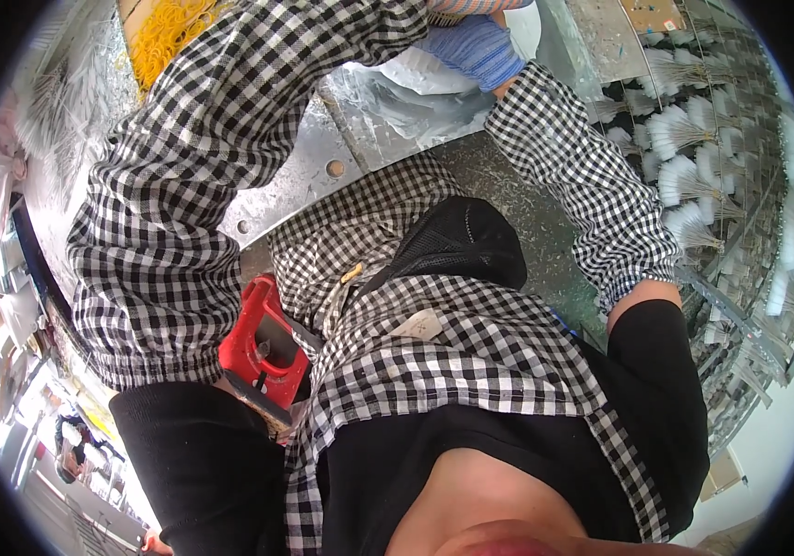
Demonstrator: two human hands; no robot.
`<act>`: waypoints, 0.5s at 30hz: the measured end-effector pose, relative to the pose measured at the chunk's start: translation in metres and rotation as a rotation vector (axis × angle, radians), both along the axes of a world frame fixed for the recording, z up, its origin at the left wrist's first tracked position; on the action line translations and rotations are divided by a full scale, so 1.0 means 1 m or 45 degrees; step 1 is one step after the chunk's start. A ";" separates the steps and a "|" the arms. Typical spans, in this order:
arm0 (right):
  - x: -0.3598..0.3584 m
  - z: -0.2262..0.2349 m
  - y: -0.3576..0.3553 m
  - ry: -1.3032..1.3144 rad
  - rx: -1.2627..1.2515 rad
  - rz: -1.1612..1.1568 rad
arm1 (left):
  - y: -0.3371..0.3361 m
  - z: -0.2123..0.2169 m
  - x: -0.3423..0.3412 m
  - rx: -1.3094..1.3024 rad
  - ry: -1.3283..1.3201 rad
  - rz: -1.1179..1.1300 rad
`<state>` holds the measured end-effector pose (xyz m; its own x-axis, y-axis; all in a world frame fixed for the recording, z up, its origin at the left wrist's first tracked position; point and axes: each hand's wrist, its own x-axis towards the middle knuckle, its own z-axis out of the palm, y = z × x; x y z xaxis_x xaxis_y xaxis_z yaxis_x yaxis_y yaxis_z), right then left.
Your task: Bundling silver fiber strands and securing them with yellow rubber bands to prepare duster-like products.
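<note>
My right hand [478,54], in a blue knit glove, reaches in from the right to the top of the picture. It is over a round white thing [406,76] on a surface smeared with white and grey. Close above it, my left hand [476,6] seems to wear a striped glove with orange on it and is mostly cut off by the upper edge. The two hands overlap or nearly touch. Fingers of both are hidden, and whatever they hold does not show. Checked sleeve covers run up both forearms.
A metal plate [290,190] with round holes lies in front of my lap. Yellow rubber bands [170,37] are heaped at the upper left. Along the right stands a wire rack with white brush-like tufts [680,130]. A red plastic frame [263,338] is beside my left hip.
</note>
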<state>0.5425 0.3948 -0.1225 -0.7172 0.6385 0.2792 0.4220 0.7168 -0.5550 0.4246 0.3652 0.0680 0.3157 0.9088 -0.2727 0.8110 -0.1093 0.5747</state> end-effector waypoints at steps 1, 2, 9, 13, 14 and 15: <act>-0.001 0.001 -0.001 0.117 -0.045 -0.008 | 0.001 -0.001 0.001 -0.001 0.001 0.001; -0.002 0.002 -0.002 0.234 -0.091 -0.016 | 0.003 -0.004 0.002 -0.003 0.021 0.029; 0.006 -0.006 -0.004 -0.056 -0.099 -0.114 | 0.006 -0.005 0.009 -0.012 0.037 0.015; 0.007 0.004 -0.001 -0.007 0.171 -0.192 | 0.008 0.000 0.003 -0.002 -0.042 -0.030; 0.005 0.013 -0.005 -0.035 -0.144 -0.237 | 0.009 -0.001 0.000 0.014 -0.032 -0.014; 0.005 0.022 -0.005 -0.061 -0.452 -0.286 | 0.008 0.000 -0.001 0.039 -0.021 -0.004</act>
<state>0.5476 0.3896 -0.1010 -0.5563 0.8308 -0.0168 0.5773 0.3718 -0.7270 0.4232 0.3735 0.0681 0.3225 0.9157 -0.2398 0.8011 -0.1292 0.5844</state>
